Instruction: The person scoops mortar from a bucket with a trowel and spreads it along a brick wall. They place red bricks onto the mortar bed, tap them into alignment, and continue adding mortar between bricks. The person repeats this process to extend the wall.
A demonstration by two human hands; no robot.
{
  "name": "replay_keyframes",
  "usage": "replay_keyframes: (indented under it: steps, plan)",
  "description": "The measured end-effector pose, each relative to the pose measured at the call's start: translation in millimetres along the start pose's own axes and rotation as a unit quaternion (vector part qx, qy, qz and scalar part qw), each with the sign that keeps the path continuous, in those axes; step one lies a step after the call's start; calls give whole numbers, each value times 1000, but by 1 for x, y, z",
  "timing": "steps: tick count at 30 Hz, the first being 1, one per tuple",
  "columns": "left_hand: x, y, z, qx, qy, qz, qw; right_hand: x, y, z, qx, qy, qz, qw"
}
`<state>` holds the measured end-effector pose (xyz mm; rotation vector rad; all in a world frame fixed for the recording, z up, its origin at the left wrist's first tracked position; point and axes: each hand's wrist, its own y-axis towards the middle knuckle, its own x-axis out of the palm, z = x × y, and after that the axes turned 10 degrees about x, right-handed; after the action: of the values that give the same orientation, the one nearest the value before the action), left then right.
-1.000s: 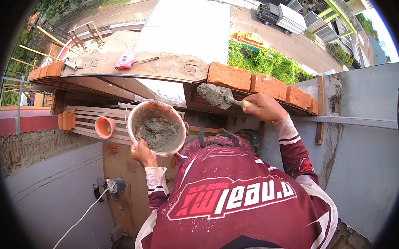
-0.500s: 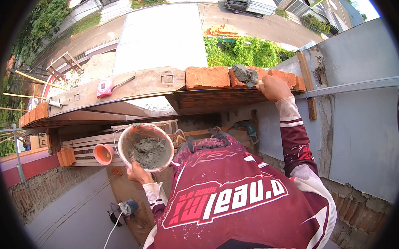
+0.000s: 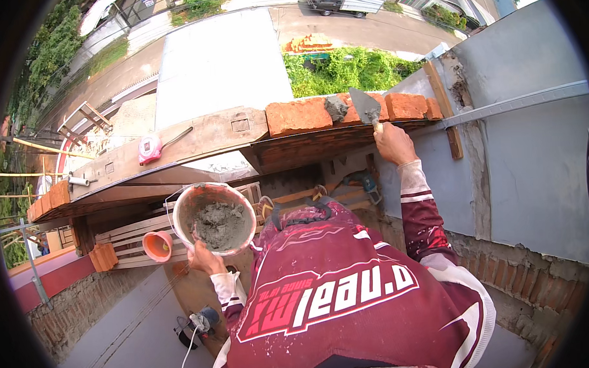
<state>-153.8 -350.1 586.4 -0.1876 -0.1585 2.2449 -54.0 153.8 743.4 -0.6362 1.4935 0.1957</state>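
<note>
My left hand [image 3: 206,257] is closed on the near rim of a bucket [image 3: 252,232], which holds wet grey mortar [image 3: 219,224]. In my right hand [image 3: 395,143] is a trowel [image 3: 365,106], its handle wrapped by my fingers. The trowel's pointed blade tilts up over a row of orange bricks [image 3: 299,117] along the wall top, with little mortar on the side that shows. A lump of mortar [image 3: 336,108] sits at the joint left of the blade. Another brick [image 3: 406,106] lies just right of the blade.
Left of the bricks, a wooden beam [image 3: 205,130] carries a pink tape measure [image 3: 150,150]. A small orange bucket [image 3: 158,246] stands on wooden slats below. A power tool [image 3: 364,183] lies under the wall top. A grey wall [image 3: 527,169] with a metal bar rises at right.
The lump of mortar has left the trowel and now sits at the brick joint. The trowel blade has come up and shows nearly bare. My left hand keeps its hold on the bucket.
</note>
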Motion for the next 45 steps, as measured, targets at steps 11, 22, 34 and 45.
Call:
replay_keyframes:
  steps: [11,22,34,45]
  plan:
    - [4,29,-13,13,-29,-57,998,73,-41,-70,1,74,-12,997]
    - [11,29,-4,3,-8,-69,998,65,-38,-69,2,52,18,998]
    - [9,12,9,16,5,-66,998,66,-34,-60,-6,73,9,997]
    - [6,4,10,1,3,-57,998,64,-39,-60,7,102,29,994]
